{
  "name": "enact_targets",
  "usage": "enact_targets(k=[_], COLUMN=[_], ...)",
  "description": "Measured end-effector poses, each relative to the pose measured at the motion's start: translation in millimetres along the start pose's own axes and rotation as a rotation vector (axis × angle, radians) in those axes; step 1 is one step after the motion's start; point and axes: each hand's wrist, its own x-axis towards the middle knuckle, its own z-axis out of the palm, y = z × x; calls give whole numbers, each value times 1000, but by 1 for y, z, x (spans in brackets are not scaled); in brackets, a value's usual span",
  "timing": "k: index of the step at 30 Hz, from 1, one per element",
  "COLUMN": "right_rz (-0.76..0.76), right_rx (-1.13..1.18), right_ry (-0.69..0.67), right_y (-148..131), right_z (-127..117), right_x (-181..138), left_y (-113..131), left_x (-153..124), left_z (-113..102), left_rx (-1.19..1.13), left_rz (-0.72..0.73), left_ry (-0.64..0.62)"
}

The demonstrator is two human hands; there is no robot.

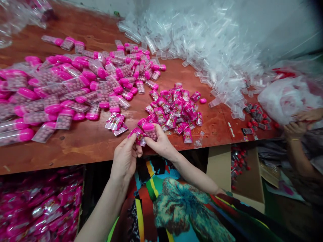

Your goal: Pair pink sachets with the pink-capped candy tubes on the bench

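Note:
Close to the table's front edge, my left hand point(127, 155) is closed on a small pink printed wrapper point(139, 136). My right hand point(161, 143) grips a clear candy bottle point(150, 131) with a pink cap and round pink candies inside. Bottle and wrapper meet between my hands; whether the bottle is inside the wrapper I cannot tell. A few flat pink wrappers point(115, 121) lie just left of my hands. Beyond my right hand sits a pile of wrapped pink packets point(174, 109), with a loose pink cap point(203, 101) beside it.
Many pink-capped candy bottles point(75, 84) cover the table's left. Empty clear tubes point(196, 40) are heaped at the back. Below are a box of pink wrappers point(40, 205) and a carton point(248, 178) with red-capped items. At right, another person's hands point(299, 126) hold a plastic bag point(287, 94).

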Motion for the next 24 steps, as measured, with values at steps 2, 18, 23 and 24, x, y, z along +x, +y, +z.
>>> enact_targets(k=[2,18,23,24], right_rz=[20,48,59,65], right_rx=[6,181,193,169], right_ry=[-34,127,-37,-68], right_y=[2,-1,-18,-21], right_z=[-3,4,-7,-8], right_x=[-1,0,-19,-25], left_y=[4,-7,-5,-5], left_x=[2,8,11,11], left_z=[-1,-8,-10,-9], left_rx=[-15,-70,-108,-102], left_rz=[3,-98,-18,-3], left_ry=[24,-15,102,119])
